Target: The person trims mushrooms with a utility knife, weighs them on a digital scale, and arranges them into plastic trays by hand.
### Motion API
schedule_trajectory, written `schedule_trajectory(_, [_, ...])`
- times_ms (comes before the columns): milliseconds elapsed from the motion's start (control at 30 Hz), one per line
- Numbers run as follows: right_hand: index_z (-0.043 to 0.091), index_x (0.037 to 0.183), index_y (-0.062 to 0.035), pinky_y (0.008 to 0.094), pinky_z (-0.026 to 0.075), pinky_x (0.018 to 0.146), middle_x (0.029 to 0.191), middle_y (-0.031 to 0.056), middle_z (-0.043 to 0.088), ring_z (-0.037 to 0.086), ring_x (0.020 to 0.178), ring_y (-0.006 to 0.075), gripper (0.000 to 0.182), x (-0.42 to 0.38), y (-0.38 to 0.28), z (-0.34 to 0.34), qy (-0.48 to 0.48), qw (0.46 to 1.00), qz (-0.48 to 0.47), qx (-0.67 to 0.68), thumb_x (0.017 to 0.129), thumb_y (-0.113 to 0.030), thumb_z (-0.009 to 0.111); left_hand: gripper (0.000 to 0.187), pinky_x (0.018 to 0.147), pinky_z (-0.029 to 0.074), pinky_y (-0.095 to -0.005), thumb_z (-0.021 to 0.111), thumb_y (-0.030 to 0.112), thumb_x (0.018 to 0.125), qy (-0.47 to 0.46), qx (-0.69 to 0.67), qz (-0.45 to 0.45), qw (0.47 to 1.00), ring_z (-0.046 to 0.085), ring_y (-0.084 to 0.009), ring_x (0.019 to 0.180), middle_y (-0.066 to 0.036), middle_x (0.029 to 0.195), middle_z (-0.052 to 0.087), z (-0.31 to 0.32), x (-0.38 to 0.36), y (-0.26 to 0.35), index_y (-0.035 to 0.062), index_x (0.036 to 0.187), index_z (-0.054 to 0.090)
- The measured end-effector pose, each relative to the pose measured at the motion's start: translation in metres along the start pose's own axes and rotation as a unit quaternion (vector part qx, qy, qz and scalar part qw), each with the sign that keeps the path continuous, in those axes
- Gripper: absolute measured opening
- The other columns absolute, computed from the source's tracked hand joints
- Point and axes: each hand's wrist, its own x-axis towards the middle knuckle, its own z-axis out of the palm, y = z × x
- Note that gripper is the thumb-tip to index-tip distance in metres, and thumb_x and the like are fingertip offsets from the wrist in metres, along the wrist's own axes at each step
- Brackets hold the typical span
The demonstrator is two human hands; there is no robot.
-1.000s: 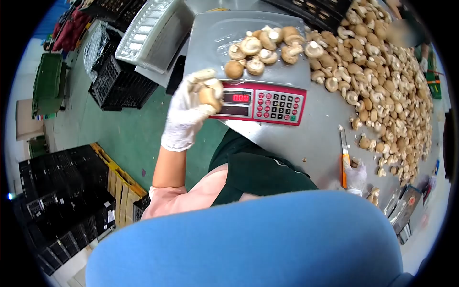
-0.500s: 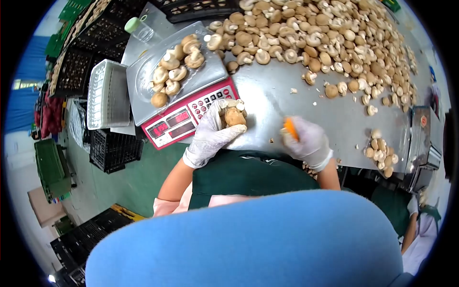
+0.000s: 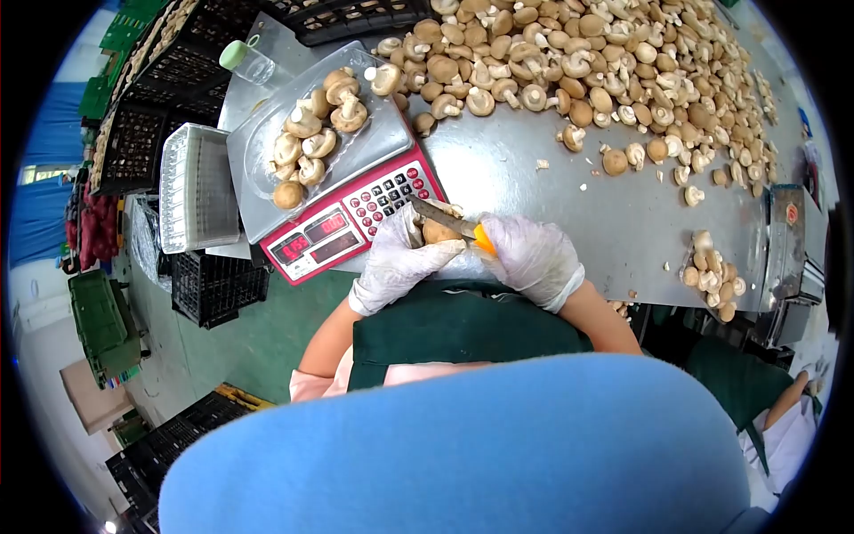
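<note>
Centrally, left hand (image 3: 398, 264) gripped a mushroom (image 3: 439, 232) by its cap; right hand (image 3: 532, 258) clenched a knife (image 3: 449, 219) at it. Light, soft, bruisable, I judged.

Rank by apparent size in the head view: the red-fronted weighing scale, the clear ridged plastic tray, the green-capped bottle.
1. red-fronted weighing scale
2. clear ridged plastic tray, though nearness makes this unsure
3. green-capped bottle, clearly smallest

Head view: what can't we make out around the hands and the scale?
- Mushroom in the left hand: mostly hidden by the gloved fingers.
- Knife handle: hidden inside the right hand.
- Scale display: digits too small to read.
- Blade's contact with the mushroom: too small to tell.
</note>
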Motion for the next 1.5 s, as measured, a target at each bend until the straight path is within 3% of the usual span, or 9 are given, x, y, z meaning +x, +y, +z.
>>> schedule_trajectory(500, [0.067,0.109,-0.0061,0.0399,0.054,0.073,0.095,0.0165,0.07,0.068,0.084,0.0331,0.036,-0.016,0.078,0.008,0.073,0.97,0.234,-0.01,0.095,-0.039,0.062,0.051,0.097,0.044,-0.0305,0.077,0.008,0.081,0.036,0.232,0.193,0.953,0.056,-0.0147,0.107,-0.004,0.113,0.061,-0.042,-0.024,0.026,0.0023,0.129,0.058])
schedule_trajectory(700, [0.069,0.11,-0.0061,0.0275,0.047,0.059,0.085,0.0013,0.065,0.055,0.067,0.0115,0.03,-0.002,0.1,-0.006,0.251,0.935,0.195,0.158,0.101,-0.033,0.059,0.045,0.092,0.049,-0.0298,0.071,0.006,0.087,0.379,0.185,0.293,0.858,0.06,-0.0159,0.1,-0.009,0.112,0.063,-0.125,-0.033,0.079,-0.0023,0.127,0.053])
schedule_trajectory(767, [0.07,0.11,-0.0087,0.0232,0.04,0.051,0.084,-0.0015,0.064,0.049,0.06,0.0056,0.029,0.011,0.079,-0.026,0.156,0.865,0.322,0.352,0.102,-0.033,0.057,0.043,0.095,0.049,-0.0341,0.068,0.013,0.091,0.356,0.266,0.283,0.85,0.061,-0.024,0.106,-0.014,0.118,0.064,-0.159,-0.025,0.073,-0.0039,0.128,0.055])
schedule_trajectory(833, [0.07,0.108,-0.0086,0.019,0.033,0.047,0.081,-0.0026,0.063,0.043,0.055,0.0018,0.034,0.023,0.071,-0.023,0.187,0.838,0.313,0.407,0.103,-0.038,0.054,0.045,0.102,0.045,-0.0391,0.064,0.021,0.095,0.315,0.635,0.247,0.661,0.058,-0.0337,0.116,-0.021,0.125,0.062,-0.191,-0.019,0.059,-0.0042,0.131,0.055])
schedule_trajectory(933, [0.068,0.108,-0.0053,0.0203,0.035,0.045,0.075,-0.0035,0.061,0.042,0.052,0.0047,0.039,0.04,0.071,-0.025,0.205,0.785,0.334,0.479,0.103,-0.04,0.052,0.051,0.106,0.042,-0.0402,0.06,0.025,0.098,0.326,0.555,0.25,0.723,0.054,-0.0362,0.123,-0.022,0.133,0.057,-0.183,-0.021,0.049,-0.0012,0.141,0.048])
schedule_trajectory(1100, [0.059,0.117,-0.006,0.0229,0.049,0.053,0.097,0.0081,0.063,0.058,0.073,0.0158,0.036,0.073,0.136,-0.015,0.045,0.376,0.136,0.915,0.104,-0.036,0.045,0.053,0.109,0.038,-0.0369,0.058,0.02,0.099,0.332,0.377,0.277,0.819,0.05,-0.0302,0.129,-0.021,0.141,0.051,-0.181,-0.03,0.051,-0.0014,0.146,0.043])
schedule_trajectory(1167, [0.058,0.119,-0.0053,0.0365,0.056,0.07,0.113,0.0127,0.064,0.062,0.09,0.0251,0.034,0.102,0.117,-0.005,0.295,0.441,0.319,0.785,0.104,-0.031,0.041,0.051,0.111,0.036,-0.0362,0.058,0.014,0.098,0.326,0.366,0.28,0.825,0.048,-0.0276,0.131,-0.019,0.141,0.05,-0.18,-0.04,0.059,-0.0037,0.143,0.044])
schedule_trajectory(1367, [0.053,0.131,-0.0015,0.0465,0.057,0.09,0.128,0.0149,0.061,0.063,0.107,0.0298,0.035,0.112,0.102,0.03,0.086,0.382,0.184,0.901,0.1,-0.017,0.051,0.046,0.113,0.035,-0.0347,0.06,0.009,0.097,0.384,0.289,0.289,0.828,0.047,-0.0233,0.133,-0.015,0.141,0.05,-0.19,-0.077,0.06,-0.0029,0.14,0.048])
schedule_trajectory(1500, [0.047,0.134,0.0069,0.0412,0.056,0.097,0.128,0.0216,0.059,0.061,0.116,0.031,0.041,0.138,0.08,0.0,0.081,0.557,0.133,0.816,0.1,-0.016,0.052,0.045,0.113,0.036,-0.035,0.06,0.004,0.096,0.421,0.236,0.281,0.83,0.048,-0.0221,0.132,-0.014,0.141,0.051,-0.188,-0.093,0.064,-0.0026,0.139,0.049])
